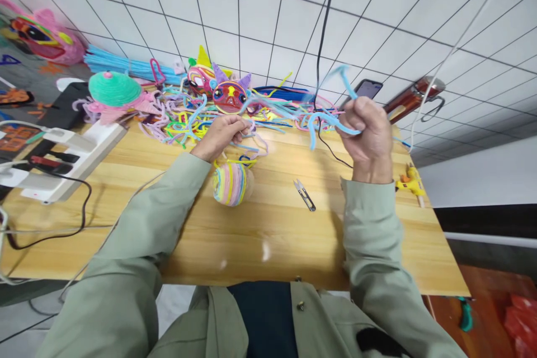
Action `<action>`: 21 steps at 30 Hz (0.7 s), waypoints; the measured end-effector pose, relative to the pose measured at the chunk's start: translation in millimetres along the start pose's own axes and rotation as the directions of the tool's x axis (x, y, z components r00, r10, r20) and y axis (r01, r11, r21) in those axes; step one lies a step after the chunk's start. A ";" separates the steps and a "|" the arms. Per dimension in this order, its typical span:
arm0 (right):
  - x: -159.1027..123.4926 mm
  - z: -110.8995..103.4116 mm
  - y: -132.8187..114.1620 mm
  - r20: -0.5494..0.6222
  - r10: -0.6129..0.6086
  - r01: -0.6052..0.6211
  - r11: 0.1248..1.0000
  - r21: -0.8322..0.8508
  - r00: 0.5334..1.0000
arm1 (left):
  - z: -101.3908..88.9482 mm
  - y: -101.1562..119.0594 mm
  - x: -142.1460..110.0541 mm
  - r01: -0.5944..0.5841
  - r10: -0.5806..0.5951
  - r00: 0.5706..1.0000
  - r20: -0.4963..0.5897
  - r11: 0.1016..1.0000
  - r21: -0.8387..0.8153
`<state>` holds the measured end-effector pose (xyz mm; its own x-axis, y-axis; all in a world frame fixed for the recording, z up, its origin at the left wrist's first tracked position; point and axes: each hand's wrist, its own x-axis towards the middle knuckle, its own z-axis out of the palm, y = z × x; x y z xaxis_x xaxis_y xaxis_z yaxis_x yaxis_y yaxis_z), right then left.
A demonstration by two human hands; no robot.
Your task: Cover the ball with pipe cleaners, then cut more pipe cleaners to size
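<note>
My right hand (369, 128) is raised over the right part of the table, its fingers closed on a bent light-blue pipe cleaner (331, 121). One end curls down to the left, and a blurred end sticks up above the fist. My left hand (224, 134) is at the front of the pipe cleaner pile, fingertips pinched together. A lavender strand loops beside those fingertips, but what they grip is unclear. Just below lies a ball wrapped in pastel stripes (229, 183), with yellow and blue strands at its top. Small thread snips (304, 196) rest between my hands.
Loose pipe cleaners (168, 123) heap along the tiled wall, near colourful mask-like figures (230, 95) and a green-domed piece (114, 89). A power strip (79, 162) with cables occupies the left. At right are a phone (369, 88), a flask (413, 99) and a yellow glue gun (411, 182).
</note>
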<state>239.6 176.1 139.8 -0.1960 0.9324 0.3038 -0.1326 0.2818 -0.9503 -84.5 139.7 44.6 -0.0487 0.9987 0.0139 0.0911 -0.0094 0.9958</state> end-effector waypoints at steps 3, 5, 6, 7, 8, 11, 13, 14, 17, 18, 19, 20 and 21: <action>1.5 -33.9 -6.1 0.002 -0.022 0.022 0.999 -0.040 1.000 | -2.5 -7.3 4.7 0.024 -0.024 1.000 -0.002 0.996 -0.091; 1.2 -48.3 -9.7 -0.015 -0.034 0.033 0.997 -0.067 0.999 | -3.4 -8.9 5.7 0.041 -0.036 0.999 0.033 0.989 -0.143; 0.8 -52.5 -11.1 -0.022 -0.040 0.038 0.996 -0.076 0.999 | -3.9 -9.1 5.7 0.050 -0.042 0.998 0.052 0.985 -0.166; 0.1 -54.9 -12.4 -0.027 -0.046 0.044 0.996 -0.078 0.999 | -4.3 -9.0 5.4 0.060 -0.048 0.997 0.068 0.980 -0.189; -0.7 -55.7 -13.6 -0.030 -0.051 0.049 0.996 -0.078 0.998 | -4.8 -8.8 5.0 0.070 -0.055 0.995 0.080 0.975 -0.209; -3.2 -51.2 -16.3 -0.042 -0.054 0.050 0.995 -0.089 0.998 | -6.1 -8.4 3.4 0.095 -0.076 0.993 0.091 0.968 -0.232; -4.3 -45.3 -17.6 -0.052 -0.059 0.054 0.994 -0.091 0.997 | -6.2 -8.1 2.8 0.087 -0.072 0.994 0.079 0.974 -0.208; -4.6 -42.2 -18.0 -0.052 -0.063 0.059 0.995 -0.082 0.997 | -5.8 -7.7 3.0 0.076 -0.065 0.995 0.070 0.980 -0.185; -4.6 -33.5 -18.1 -0.035 -0.071 0.069 0.997 -0.039 0.997 | -2.7 -3.4 6.1 0.034 -0.032 0.999 0.030 0.995 -0.091; -4.6 -30.8 -18.0 -0.026 -0.075 0.074 0.997 -0.027 0.997 | -1.1 -0.8 8.0 0.018 -0.017 1.000 0.019 0.998 -0.058; -4.6 -28.2 -17.9 -0.020 -0.081 0.081 0.997 -0.017 0.996 | 0.6 2.3 10.2 0.001 0.000 1.000 0.013 1.000 -0.021; -4.8 -25.6 -17.9 -0.017 -0.085 0.085 0.996 -0.010 0.996 | 2.5 5.8 12.8 -0.017 0.017 1.000 0.016 1.000 0.021; -5.2 -23.0 -18.1 -0.017 -0.089 0.089 0.996 -0.002 0.996 | 4.4 9.4 15.5 -0.033 0.031 0.999 0.030 0.997 0.071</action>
<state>265.4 171.4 153.9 -0.1667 0.9073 0.3861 -0.1477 0.3642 -0.9195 -80.0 155.3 53.7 -0.0161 0.9990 0.0416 0.1634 -0.0384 0.9858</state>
